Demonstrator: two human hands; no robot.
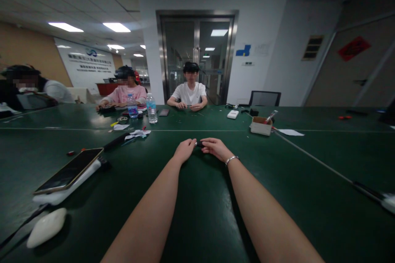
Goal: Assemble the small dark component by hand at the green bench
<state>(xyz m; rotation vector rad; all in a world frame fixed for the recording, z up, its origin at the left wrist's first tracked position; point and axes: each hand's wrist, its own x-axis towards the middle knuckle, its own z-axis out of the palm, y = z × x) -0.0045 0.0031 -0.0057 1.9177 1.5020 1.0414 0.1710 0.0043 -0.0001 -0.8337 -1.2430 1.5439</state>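
My left hand [185, 151] is closed above the green table, its fingertips meeting the shiny end of a small black piece [200, 144]. From the other side, my right hand [216, 148] pinches that piece between thumb and fingers. It is dark, short and partly covered by the fingers, so its kind cannot be made out. A silver bracelet [231, 160] circles my right wrist. Both forearms reach forward from the bottom of the view, and the hands are almost touching.
On the left, a phone [70, 169] rests on a white block, with a white computer mouse [47, 227] nearer. Two water bottles [152, 109] and paper scraps [138, 133] lie beyond. A small box [261, 126] stands right. Several people sit around the green table [296, 181].
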